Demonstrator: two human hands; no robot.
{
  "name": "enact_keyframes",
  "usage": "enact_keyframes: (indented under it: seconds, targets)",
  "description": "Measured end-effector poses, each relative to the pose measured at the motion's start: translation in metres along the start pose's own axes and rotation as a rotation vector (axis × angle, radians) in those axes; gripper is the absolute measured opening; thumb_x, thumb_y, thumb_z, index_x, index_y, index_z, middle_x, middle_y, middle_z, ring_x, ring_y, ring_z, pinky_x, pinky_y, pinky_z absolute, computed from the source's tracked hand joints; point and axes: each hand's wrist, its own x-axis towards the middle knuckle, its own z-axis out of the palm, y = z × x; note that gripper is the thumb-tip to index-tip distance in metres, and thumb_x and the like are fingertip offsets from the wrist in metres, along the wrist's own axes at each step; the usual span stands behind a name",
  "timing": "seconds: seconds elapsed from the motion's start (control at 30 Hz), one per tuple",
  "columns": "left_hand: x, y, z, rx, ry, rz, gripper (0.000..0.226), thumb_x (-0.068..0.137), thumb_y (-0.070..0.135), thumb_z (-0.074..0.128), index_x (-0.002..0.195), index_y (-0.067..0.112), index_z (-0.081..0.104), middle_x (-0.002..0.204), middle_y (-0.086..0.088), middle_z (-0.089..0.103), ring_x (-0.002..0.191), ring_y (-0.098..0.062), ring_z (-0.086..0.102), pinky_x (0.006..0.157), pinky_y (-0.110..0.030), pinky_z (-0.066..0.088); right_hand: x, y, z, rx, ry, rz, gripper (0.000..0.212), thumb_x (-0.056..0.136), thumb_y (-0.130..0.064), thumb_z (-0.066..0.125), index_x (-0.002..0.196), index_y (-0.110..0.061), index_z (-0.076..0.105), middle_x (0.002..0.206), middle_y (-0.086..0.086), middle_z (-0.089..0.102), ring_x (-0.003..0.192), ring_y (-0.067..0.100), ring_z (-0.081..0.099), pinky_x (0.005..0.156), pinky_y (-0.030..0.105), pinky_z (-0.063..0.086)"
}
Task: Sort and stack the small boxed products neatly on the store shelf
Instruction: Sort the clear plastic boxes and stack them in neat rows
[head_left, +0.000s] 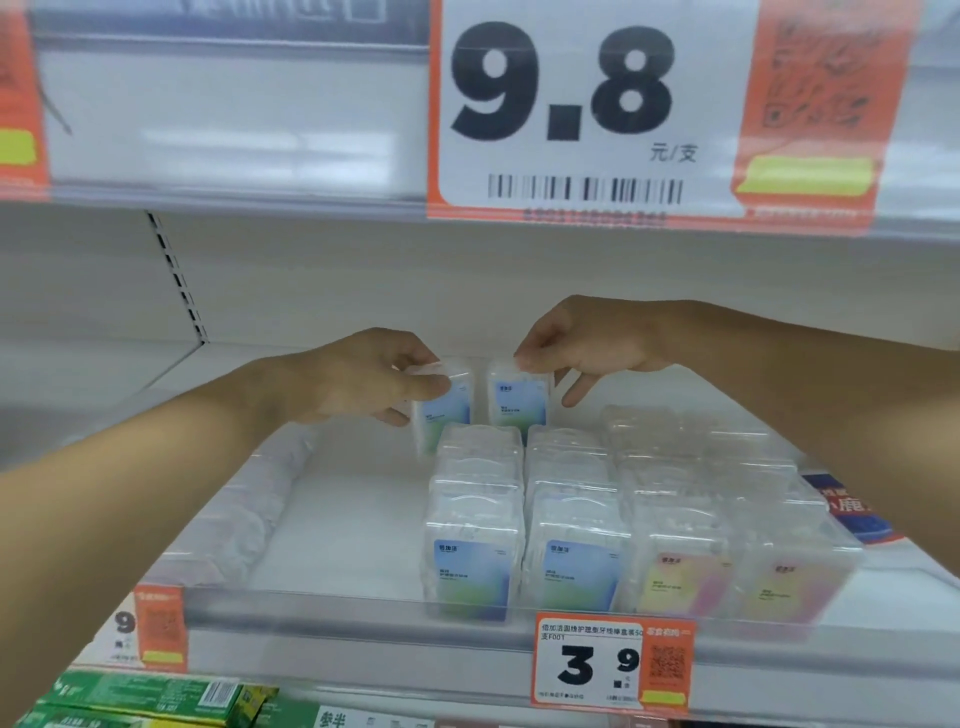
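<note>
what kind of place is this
Most likely a shop aisle, probably a supermarket or drugstore: a large 9.8 price tag with barcode on the upper shelf edge, a 3.9 price tag below, and rows of identical clear boxes being straightened.

Clear boxes w/ blue-green labels, others yellow-pink; orange-white price tags; white shelf.

Upper price card: white with an orange border, large black "9.8", a barcode beneath, clipped to the shelf edge above; a blurred code square on its orange right part
Lower price tag: orange and white, reads "3.9", fixed to the front rail; small code at its right
Left tag: orange, partly cut off, shows a "9"
Green packs: on the level below, bottom left; barcode visible
Back panel slots: dark row running diagonally at upper left
</note>
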Motion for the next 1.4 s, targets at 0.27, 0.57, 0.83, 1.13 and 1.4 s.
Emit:
enact_keyframes:
  seconds: [0.27, 0.57, 0.83, 1.13, 1.4]
  targets:
    - [-0.011, 0.006, 0.004, -0.061, -0.106, -0.054, 0.024, 0.098, 0.031, 0.054, 0.112, 0.013, 0.063, 0.109, -0.011, 0.071, 0.105, -0.027, 0.067, 0.093, -0.040, 0.055, -0.018, 0.001, -0.001, -0.111, -0.002, -0.016, 0.028, 0.097, -0.024, 0.060, 0.117, -0.007, 0.067, 0.118, 0.009, 0.067, 0.111, 0.027, 0.064, 0.092, 0.037, 0.057]
    - [-0.022, 0.032, 0.028, -0.070, -0.132, -0.111, 0.025, 0.099, 0.030, 0.051, 0.117, 0.014, 0.058, 0.116, -0.009, 0.055, 0.102, -0.022, 0.053, 0.100, -0.042, 0.048, -0.040, -0.004, -0.011, -0.186, -0.169, 0.092, 0.027, 0.092, -0.032, 0.067, 0.116, -0.021, 0.068, 0.096, -0.009, 0.068, 0.096, 0.011, 0.062, 0.087, 0.032, 0.052]
    - [-0.023, 0.032, 0.027, -0.156, -0.135, -0.147, 0.022, 0.099, 0.026, 0.050, 0.109, 0.015, 0.065, 0.124, -0.020, 0.061, 0.093, -0.018, 0.060, 0.095, -0.039, 0.048, -0.043, -0.003, -0.008, -0.113, -0.207, 0.125, 0.026, 0.091, -0.029, 0.068, 0.114, -0.018, 0.071, 0.092, -0.007, 0.064, 0.089, 0.012, 0.055, 0.082, 0.028, 0.044]
    - [-0.023, 0.036, 0.035, -0.244, -0.110, -0.232, 0.047, 0.092, 0.023, 0.058, 0.132, -0.001, 0.053, 0.114, -0.016, 0.051, 0.100, -0.028, 0.048, 0.087, -0.040, 0.044, -0.048, -0.002, -0.004, -0.076, -0.278, 0.189, 0.024, 0.090, -0.048, 0.060, 0.098, -0.026, 0.067, 0.092, -0.013, 0.056, 0.105, 0.014, 0.049, 0.104, 0.033, 0.032]
    - [-0.028, 0.034, 0.033, -0.195, -0.169, -0.172, 0.102, 0.038, 0.048, 0.072, 0.128, 0.003, 0.059, 0.115, -0.015, 0.057, 0.101, -0.029, 0.052, 0.102, -0.050, 0.043, -0.049, 0.000, 0.001, -0.196, -0.244, 0.110, 0.038, 0.085, -0.065, 0.056, 0.090, -0.030, 0.069, 0.096, -0.018, 0.060, 0.107, 0.013, 0.056, 0.103, 0.030, 0.041]
